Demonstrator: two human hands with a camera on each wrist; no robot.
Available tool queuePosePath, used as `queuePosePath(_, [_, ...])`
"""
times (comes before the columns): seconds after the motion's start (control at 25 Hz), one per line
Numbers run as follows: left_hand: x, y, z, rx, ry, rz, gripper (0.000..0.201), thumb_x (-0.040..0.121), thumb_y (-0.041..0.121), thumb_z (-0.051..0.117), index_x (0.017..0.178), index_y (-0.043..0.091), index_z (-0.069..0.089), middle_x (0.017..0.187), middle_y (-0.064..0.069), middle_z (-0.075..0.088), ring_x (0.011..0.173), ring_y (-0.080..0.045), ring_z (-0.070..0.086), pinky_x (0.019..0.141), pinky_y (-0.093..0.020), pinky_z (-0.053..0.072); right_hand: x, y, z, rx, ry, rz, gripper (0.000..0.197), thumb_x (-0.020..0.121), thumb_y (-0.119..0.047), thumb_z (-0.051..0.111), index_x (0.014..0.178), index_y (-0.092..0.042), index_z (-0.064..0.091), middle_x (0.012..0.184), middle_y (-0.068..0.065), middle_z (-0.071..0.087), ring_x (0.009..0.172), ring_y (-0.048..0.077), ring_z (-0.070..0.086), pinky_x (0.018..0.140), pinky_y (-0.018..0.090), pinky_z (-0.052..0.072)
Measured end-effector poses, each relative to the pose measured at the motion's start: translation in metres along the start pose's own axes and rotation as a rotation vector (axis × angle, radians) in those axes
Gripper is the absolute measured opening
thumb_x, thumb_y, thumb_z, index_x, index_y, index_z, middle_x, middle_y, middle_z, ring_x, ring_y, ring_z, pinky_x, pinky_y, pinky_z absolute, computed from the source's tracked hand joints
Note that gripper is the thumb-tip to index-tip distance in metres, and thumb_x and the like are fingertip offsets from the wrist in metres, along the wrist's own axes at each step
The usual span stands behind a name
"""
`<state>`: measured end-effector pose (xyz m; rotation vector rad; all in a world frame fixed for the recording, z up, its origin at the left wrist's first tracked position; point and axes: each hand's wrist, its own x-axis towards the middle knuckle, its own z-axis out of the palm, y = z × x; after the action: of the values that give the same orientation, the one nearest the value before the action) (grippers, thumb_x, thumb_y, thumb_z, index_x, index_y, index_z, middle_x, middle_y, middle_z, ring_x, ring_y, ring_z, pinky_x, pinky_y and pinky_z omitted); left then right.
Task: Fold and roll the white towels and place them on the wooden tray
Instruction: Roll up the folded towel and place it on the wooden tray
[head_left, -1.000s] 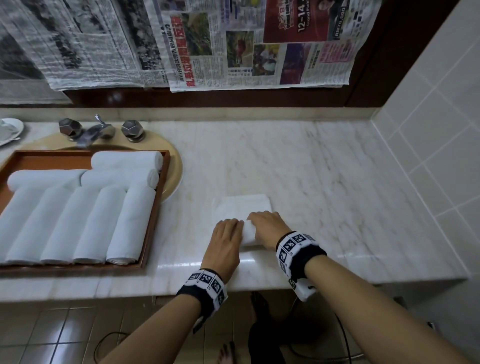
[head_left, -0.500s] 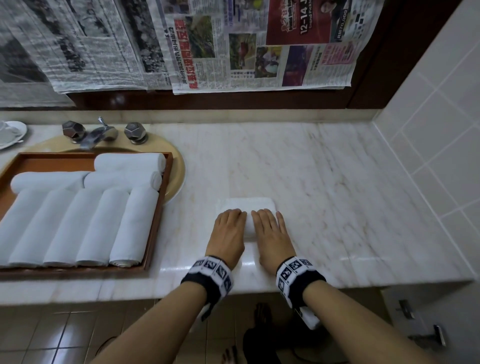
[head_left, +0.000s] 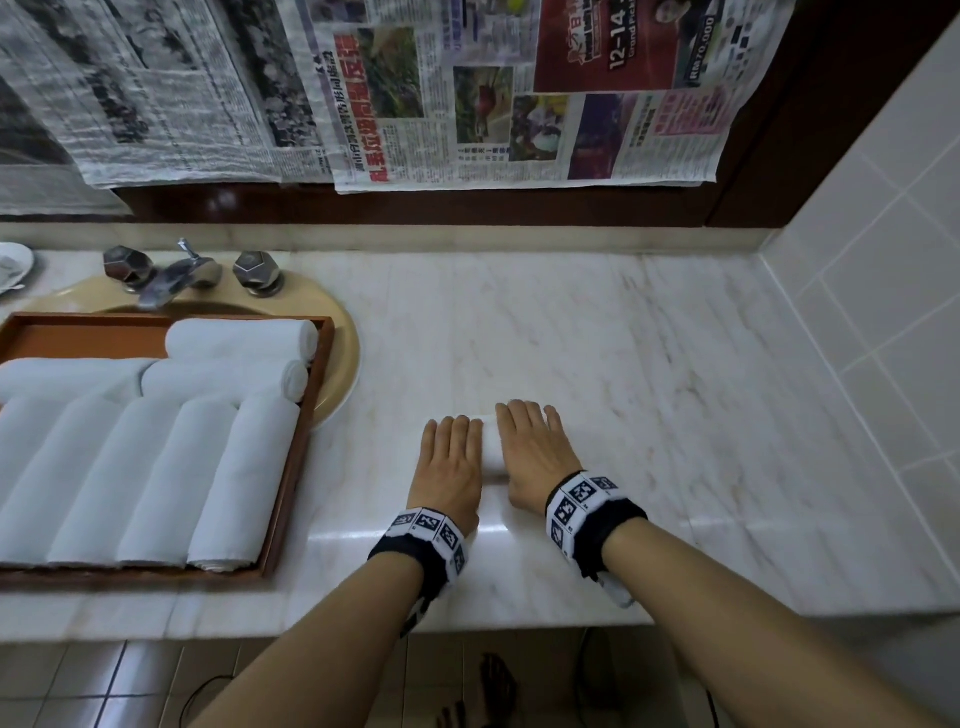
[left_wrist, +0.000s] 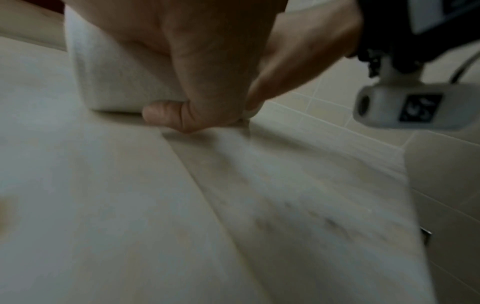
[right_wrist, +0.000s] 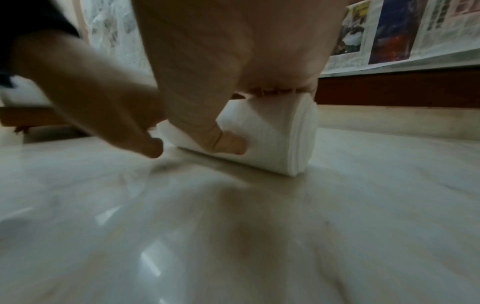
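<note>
A: On the desk (head_left: 623, 364), is the towel (head_left: 491, 452) rolled?

B: Yes. The left hand (head_left: 449, 470) and right hand (head_left: 535, 452) press flat on it. Seven rolls fill the wooden tray (head_left: 291, 467); this one goes next.

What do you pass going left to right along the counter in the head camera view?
Wooden tray full of rolled towels → left hand → towel roll under both palms → right hand → bare marble counter → tiled side wall.
</note>
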<state>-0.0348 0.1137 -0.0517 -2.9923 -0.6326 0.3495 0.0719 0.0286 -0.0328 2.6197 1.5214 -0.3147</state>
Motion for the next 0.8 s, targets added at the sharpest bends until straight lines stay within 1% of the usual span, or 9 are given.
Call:
queuePosePath(0.08, [0.013, -0.003, -0.008, -0.022, -0.007, 0.002, 0.093, 0.075, 0.025, 0.066, 0.147, 0.003, 0.012, 0.148, -0.014, 0.024, 0.138, -0.034, 0.023, 0.12, -0.046, 0.002, -0.004, 0.004, 0.005, -0.009, 0.066, -0.008, 0.085, 0.074, -0.018, 0.067, 0.146, -0.002, 0.024, 0.143, 0.013, 0.037, 0.132, 0.03, 0.035, 0.12, 0.043, 0.014])
queuePosePath(0.2, [0.027, -0.005, -0.013, -0.052, -0.045, 0.003, 0.089, 0.069, 0.033, 0.071, 0.14, 0.007, 0.025, 0.139, -0.009, 0.034, 0.129, -0.029, 0.033, 0.117, -0.043, 0.016, 0.005, 0.009, 0.002, 0.019, -0.017, -0.007, 0.076, 0.073, -0.023, 0.07, 0.137, -0.004, 0.034, 0.135, 0.012, 0.044, 0.126, 0.029, 0.041, 0.118, 0.04, 0.019])
queuePosePath(0.28, [0.04, -0.009, -0.017, -0.094, -0.073, -0.003, 0.079, 0.068, 0.036, 0.072, 0.133, 0.011, 0.034, 0.132, -0.005, 0.041, 0.123, -0.026, 0.039, 0.113, -0.04, 0.023, 0.022, 0.012, -0.012, 0.102, -0.113, 0.02, 0.066, 0.074, -0.035, 0.071, 0.126, -0.007, 0.043, 0.125, 0.009, 0.05, 0.117, 0.027, 0.047, 0.108, 0.035, 0.03])
queuePosePath(0.4, [0.057, -0.015, -0.021, -0.171, -0.148, -0.027, 0.066, 0.072, 0.04, 0.071, 0.126, 0.016, 0.042, 0.123, -0.002, 0.049, 0.116, -0.023, 0.047, 0.107, -0.039, 0.03, 0.042, 0.019, -0.029, 0.209, -0.294, 0.071, 0.065, 0.071, -0.05, 0.075, 0.116, -0.009, 0.052, 0.113, 0.008, 0.053, 0.105, 0.026, 0.053, 0.087, 0.032, 0.041])
queuePosePath(0.44, [0.06, -0.015, -0.022, -0.18, -0.167, -0.037, 0.064, 0.072, 0.043, 0.07, 0.125, 0.018, 0.044, 0.121, -0.002, 0.051, 0.114, -0.022, 0.048, 0.104, -0.04, 0.031, 0.045, 0.02, -0.03, 0.225, -0.333, 0.086, 0.066, 0.068, -0.05, 0.077, 0.114, -0.01, 0.053, 0.111, 0.007, 0.055, 0.103, 0.025, 0.054, 0.084, 0.033, 0.042])
queuePosePath(0.52, [0.063, -0.015, -0.022, -0.191, -0.204, -0.056, 0.068, 0.07, 0.05, 0.073, 0.125, 0.022, 0.044, 0.119, 0.002, 0.054, 0.113, -0.02, 0.049, 0.098, -0.044, 0.032, 0.049, 0.023, -0.026, 0.235, -0.371, 0.124, 0.071, 0.062, -0.05, 0.082, 0.114, -0.014, 0.051, 0.108, 0.003, 0.058, 0.101, 0.023, 0.055, 0.086, 0.037, 0.042])
queuePosePath(0.64, [0.065, -0.015, -0.029, -0.237, -0.279, -0.078, 0.078, 0.068, 0.051, 0.076, 0.132, 0.031, 0.038, 0.119, 0.007, 0.056, 0.115, -0.018, 0.049, 0.095, -0.05, 0.03, 0.046, 0.021, -0.022, 0.251, -0.373, 0.146, 0.076, 0.053, -0.054, 0.085, 0.111, -0.018, 0.05, 0.099, -0.002, 0.06, 0.089, 0.02, 0.057, 0.085, 0.039, 0.045])
queuePosePath(0.72, [0.063, -0.021, -0.043, -0.213, -0.298, -0.066, 0.067, 0.072, 0.045, 0.074, 0.13, 0.034, 0.043, 0.116, 0.007, 0.056, 0.115, -0.017, 0.048, 0.095, -0.054, 0.031, 0.042, 0.017, -0.03, 0.274, -0.337, 0.137, 0.071, 0.052, -0.056, 0.085, 0.103, -0.019, 0.053, 0.099, 0.0, 0.059, 0.084, 0.021, 0.059, 0.077, 0.035, 0.051])
queuePosePath(0.8, [0.059, -0.033, -0.056, -0.175, -0.212, -0.042, 0.048, 0.074, 0.035, 0.071, 0.119, 0.031, 0.053, 0.109, 0.006, 0.053, 0.111, -0.018, 0.048, 0.094, -0.057, 0.032, 0.039, 0.01, -0.043, 0.271, -0.273, 0.126, 0.066, 0.053, -0.054, 0.084, 0.101, -0.016, 0.057, 0.102, 0.001, 0.055, 0.084, 0.021, 0.058, 0.069, 0.031, 0.05])
